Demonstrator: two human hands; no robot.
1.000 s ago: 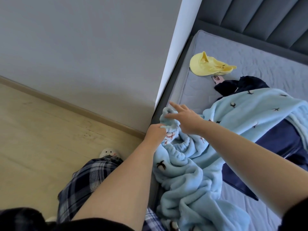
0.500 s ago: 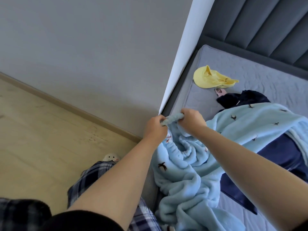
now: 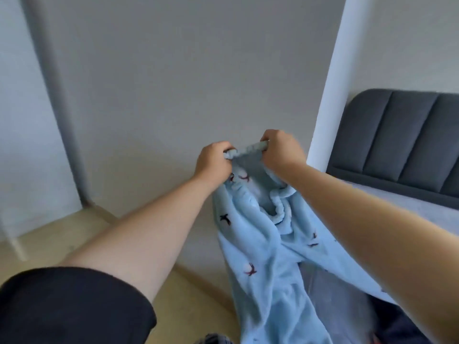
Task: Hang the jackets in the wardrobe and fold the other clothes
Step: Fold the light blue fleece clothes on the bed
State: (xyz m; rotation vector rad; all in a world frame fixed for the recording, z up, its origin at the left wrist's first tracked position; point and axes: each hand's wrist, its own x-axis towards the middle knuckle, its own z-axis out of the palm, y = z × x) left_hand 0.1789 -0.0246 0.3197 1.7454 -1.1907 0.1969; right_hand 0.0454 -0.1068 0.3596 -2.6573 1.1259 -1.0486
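Both hands have come up off the bed since half a second ago, lifting the light blue fleece garment (image 3: 263,256) into the air in front of the grey wall (image 3: 173,83); view has tilted up too, so the yellow item and most of the mattress are out of frame. Left hand (image 3: 213,165) grips the gathered elastic waistband (image 3: 246,148) at its left end, fingers curled tight round the fabric. Right hand (image 3: 280,150) grips the same waistband at its right end, fingers also curled round it, knuckles up. Short stretch of waistband runs taut between the two fists, hands close together. Rest of garment hangs down from the hands, bunched and folded, small dark bird prints on it, lower part drops out of frame at bottom. Dark grey padded headboard (image 3: 402,140) and a strip of mattress (image 3: 409,204) at right. White wall edge (image 3: 330,95) beside headboard. Wooden floor (image 3: 49,244) lower left. Black sleeve (image 3: 69,306) on left arm. Dark fabric at bottom right corner, blurry, cannot tell what.
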